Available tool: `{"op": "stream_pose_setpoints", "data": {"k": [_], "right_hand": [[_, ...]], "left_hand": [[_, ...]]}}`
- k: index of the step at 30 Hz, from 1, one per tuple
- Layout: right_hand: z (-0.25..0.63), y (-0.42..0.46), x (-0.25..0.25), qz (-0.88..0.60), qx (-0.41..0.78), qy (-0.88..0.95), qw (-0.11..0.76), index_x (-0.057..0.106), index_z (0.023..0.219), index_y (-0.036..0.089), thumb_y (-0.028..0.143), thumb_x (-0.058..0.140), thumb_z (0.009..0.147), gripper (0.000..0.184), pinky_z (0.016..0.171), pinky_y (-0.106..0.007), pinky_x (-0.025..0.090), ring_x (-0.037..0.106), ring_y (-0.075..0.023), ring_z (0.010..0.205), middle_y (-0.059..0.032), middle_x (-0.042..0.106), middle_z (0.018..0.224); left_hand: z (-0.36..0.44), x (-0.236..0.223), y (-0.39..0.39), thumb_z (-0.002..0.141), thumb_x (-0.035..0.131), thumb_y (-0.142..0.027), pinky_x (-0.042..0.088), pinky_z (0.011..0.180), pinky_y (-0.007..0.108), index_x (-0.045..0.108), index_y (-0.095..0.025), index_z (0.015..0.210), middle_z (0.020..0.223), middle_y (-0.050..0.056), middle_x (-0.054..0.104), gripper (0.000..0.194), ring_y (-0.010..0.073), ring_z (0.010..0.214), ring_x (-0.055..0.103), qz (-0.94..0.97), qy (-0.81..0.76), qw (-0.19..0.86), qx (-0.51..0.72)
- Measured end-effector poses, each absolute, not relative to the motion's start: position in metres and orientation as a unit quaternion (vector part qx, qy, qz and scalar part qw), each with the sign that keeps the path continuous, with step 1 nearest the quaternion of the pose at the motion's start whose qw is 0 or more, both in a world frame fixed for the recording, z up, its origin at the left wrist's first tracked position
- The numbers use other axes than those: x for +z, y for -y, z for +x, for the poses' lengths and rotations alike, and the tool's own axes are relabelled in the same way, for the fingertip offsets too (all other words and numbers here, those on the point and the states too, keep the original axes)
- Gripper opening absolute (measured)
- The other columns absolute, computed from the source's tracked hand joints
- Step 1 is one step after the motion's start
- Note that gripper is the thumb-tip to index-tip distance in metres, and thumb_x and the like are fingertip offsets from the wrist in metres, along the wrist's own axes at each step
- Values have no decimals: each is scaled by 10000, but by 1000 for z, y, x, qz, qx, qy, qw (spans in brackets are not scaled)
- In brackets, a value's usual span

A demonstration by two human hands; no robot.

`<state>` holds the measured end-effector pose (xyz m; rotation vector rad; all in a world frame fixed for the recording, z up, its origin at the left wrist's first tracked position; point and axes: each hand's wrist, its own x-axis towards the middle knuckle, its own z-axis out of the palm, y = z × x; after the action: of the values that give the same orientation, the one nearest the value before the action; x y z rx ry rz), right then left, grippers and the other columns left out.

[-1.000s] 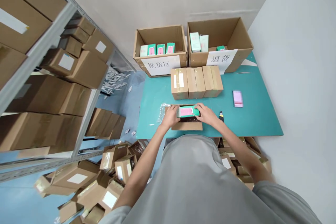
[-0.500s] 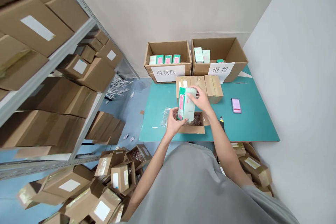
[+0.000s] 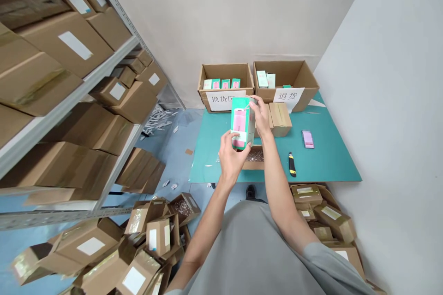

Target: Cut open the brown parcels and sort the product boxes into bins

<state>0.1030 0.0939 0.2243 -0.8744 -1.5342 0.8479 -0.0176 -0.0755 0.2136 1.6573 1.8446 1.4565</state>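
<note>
Between my two hands is a green and white product box (image 3: 240, 122) with a pink picture on its front, held upright above the table. My left hand (image 3: 232, 154) grips its lower end, thumb and fingers on either side. My right hand (image 3: 260, 115) clasps its upper right side. Below it lies an open cardboard carton (image 3: 254, 165) with bubble wrap inside, partly hidden by my hands and arms. Brown closed boxes (image 3: 280, 119) stand just behind, partly covered by my right hand.
Two large cartons with paper signs, the left (image 3: 226, 70) and the right (image 3: 308, 78), hold similar product boxes at the back of the green table (image 3: 325, 166). A utility knife (image 3: 292, 164) and a phone (image 3: 308, 139) lie at right. Shelving (image 3: 114, 60) and piled cartons (image 3: 92, 245) fill the left.
The product box has been turned so its pink-pictured face shows more fully, and it has been raised slightly. Both hands still hold it. My view has shifted a little.
</note>
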Motion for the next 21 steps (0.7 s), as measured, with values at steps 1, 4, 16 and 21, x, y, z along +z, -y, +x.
{"op": "stream_pose_setpoints", "data": {"k": [1,4,16,21], "right_hand": [[100,-94,228,-365,360,648,562,604,1472,337,872,432,1056,699,1204,-540,537,637,-308,1389,-87,679,1502],[98,-97,252,-343,354,652,576,620,1485,330,911,491,1023,754,1245,-570,509,622,-322,1437,-86,677,1507],[112,-20,321,-319,324,703,546,749,1353,369,924,611,968,689,1172,-571,581,691,-345,1380,-66,771,1380],[119,15,317,-299,354,701,542,779,1354,413,879,691,945,627,1115,-582,600,686,-359,1398,-47,772,1399]], "left_hand": [[-21,221,76,896,894,-285,605,1093,457,658,-280,1259,1478,121,673,434,344,1397,668,570,-635,129,506],[-26,247,74,880,892,-253,597,1105,473,690,-276,1221,1450,107,707,397,343,1385,673,557,-623,122,536],[-13,261,148,731,1024,-450,685,791,307,755,-233,1136,1215,79,829,533,234,1010,804,301,-435,451,719],[-34,232,172,725,1006,-502,697,670,272,762,-229,1221,1156,88,847,617,266,1003,829,192,-311,643,673]]}}
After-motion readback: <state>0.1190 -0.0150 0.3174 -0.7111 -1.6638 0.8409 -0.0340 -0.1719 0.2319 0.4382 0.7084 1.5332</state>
